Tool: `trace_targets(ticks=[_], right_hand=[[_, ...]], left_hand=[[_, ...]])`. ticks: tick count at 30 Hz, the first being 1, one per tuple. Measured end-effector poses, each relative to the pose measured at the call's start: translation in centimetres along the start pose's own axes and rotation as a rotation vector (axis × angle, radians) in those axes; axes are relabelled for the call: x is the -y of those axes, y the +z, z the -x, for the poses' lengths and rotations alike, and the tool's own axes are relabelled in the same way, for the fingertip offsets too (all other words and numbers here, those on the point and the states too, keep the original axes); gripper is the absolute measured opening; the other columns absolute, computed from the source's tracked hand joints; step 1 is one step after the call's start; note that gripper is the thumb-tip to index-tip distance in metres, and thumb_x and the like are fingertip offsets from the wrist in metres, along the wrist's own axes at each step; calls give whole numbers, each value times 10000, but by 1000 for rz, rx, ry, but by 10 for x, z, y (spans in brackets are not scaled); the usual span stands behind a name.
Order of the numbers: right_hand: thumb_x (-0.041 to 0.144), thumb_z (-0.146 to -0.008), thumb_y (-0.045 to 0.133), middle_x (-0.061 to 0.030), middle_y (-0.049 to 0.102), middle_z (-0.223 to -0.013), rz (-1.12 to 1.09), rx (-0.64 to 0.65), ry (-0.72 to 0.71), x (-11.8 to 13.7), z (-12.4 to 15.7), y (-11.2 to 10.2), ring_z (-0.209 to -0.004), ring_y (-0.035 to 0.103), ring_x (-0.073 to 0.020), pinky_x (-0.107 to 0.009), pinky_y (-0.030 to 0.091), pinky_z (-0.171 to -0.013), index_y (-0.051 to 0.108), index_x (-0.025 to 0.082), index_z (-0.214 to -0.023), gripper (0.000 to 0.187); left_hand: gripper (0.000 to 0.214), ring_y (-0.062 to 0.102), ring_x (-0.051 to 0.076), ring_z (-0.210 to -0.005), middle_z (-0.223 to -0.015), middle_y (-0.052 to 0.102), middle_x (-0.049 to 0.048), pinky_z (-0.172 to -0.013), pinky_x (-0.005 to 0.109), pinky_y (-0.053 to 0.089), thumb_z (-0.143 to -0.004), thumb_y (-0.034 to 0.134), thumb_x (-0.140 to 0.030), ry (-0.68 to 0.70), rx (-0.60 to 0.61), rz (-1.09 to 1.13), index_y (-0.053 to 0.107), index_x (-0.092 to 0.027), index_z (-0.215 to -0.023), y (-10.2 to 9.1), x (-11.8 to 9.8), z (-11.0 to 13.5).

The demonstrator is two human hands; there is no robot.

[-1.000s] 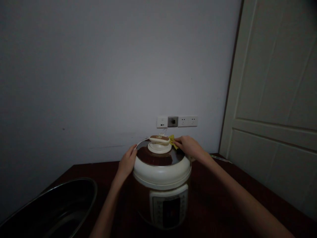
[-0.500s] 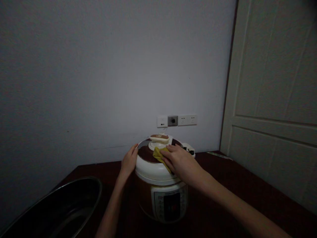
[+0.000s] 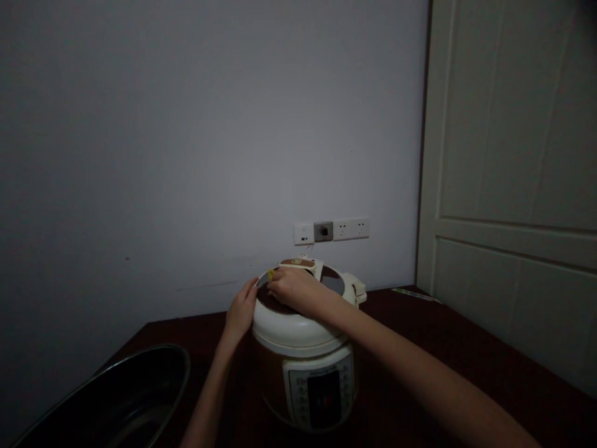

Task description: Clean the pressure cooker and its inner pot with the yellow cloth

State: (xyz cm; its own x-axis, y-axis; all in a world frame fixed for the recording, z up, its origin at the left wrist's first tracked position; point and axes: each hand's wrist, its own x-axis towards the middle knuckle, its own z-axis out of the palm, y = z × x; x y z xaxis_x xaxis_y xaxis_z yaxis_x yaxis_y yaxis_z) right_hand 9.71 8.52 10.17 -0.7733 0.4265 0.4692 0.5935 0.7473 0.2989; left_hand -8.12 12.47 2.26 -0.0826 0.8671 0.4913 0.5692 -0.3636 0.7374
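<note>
A white and brown electric pressure cooker (image 3: 298, 333) stands upright on the dark red table, its control panel facing me. My right hand (image 3: 296, 291) is closed on a yellow cloth (image 3: 271, 274) and presses it to the left part of the brown lid top, in front of the lid handle (image 3: 297, 264). Most of the cloth is hidden under the fingers. Against the lid's left rim rests my left hand (image 3: 241, 309), its fingers stretched out and touching the edge.
A large metal basin (image 3: 184, 373) is at the lower left. Behind the cooker, wall sockets (image 3: 351, 228) are set in the pale wall. A thin strip (image 3: 415, 295) lies on the table (image 3: 420, 336) at the back right, near a white panelled door (image 3: 508, 186).
My right hand has slid the yellow cloth leftward across the lid, from its front right to its left side. My left hand stays at the left rim. The view has shifted slightly.
</note>
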Motion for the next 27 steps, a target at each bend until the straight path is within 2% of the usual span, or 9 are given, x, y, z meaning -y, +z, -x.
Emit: trace_targets(ticks=[6,10,13,18,21,24,27], right_hand=[[229,-910,411,-102,655,-1052,-152,-90,25,-6,42,-10,-984,588,-177,-315,446,-865,664,142,-972,274],[233,-913,383,-119,632,-1132,-163,-96,69,-9,61,-14,-1047,568,-191,-322,424,-915,633,117,-1086,325],[231,-907,375,-130,652,-1068,-112,-71,79,-5,54,-16,-993,587,-200,-325,432,-885,636,91,-1057,333],[228,-868,400,-129,678,-869,-8,10,55,5,19,-10,-805,613,-206,-325,445,-736,674,98,-824,306],[228,-867,393,-132,679,-853,1,4,79,6,9,-5,-794,611,-200,-315,432,-717,672,97,-804,315],[242,-880,387,-106,684,-840,-43,-33,115,3,17,-6,-777,607,-175,-295,425,-714,665,114,-821,312],[241,-868,421,-81,697,-845,-118,-62,159,-3,39,-12,-783,616,-168,-288,436,-725,672,142,-832,271]], left_hand=[[422,490,192,-1199,-1270,563,87,-1037,346,332,-857,348,-311,-21,-7,15,559,-149,-1184,0,-1,1],[437,480,202,-1209,-1280,553,95,-1041,360,325,-866,342,-328,-26,0,-7,543,-143,-1208,0,1,1],[447,466,202,-1223,-1295,540,97,-1048,361,315,-870,327,-323,-28,10,-23,530,-138,-1223,0,1,1],[454,473,200,-1215,-1283,548,104,-1043,358,323,-866,313,-309,-27,20,-31,524,-124,-1223,0,-1,1],[451,474,194,-1214,-1283,549,100,-1043,348,325,-864,314,-305,-21,19,-47,528,-130,-1220,0,-1,1],[441,475,185,-1213,-1284,550,89,-1043,337,329,-863,319,-305,-10,12,-53,536,-144,-1212,0,-1,1],[446,473,196,-1215,-1288,545,101,-1044,355,325,-866,320,-304,-9,27,-42,530,-129,-1219,-2,-2,2]])
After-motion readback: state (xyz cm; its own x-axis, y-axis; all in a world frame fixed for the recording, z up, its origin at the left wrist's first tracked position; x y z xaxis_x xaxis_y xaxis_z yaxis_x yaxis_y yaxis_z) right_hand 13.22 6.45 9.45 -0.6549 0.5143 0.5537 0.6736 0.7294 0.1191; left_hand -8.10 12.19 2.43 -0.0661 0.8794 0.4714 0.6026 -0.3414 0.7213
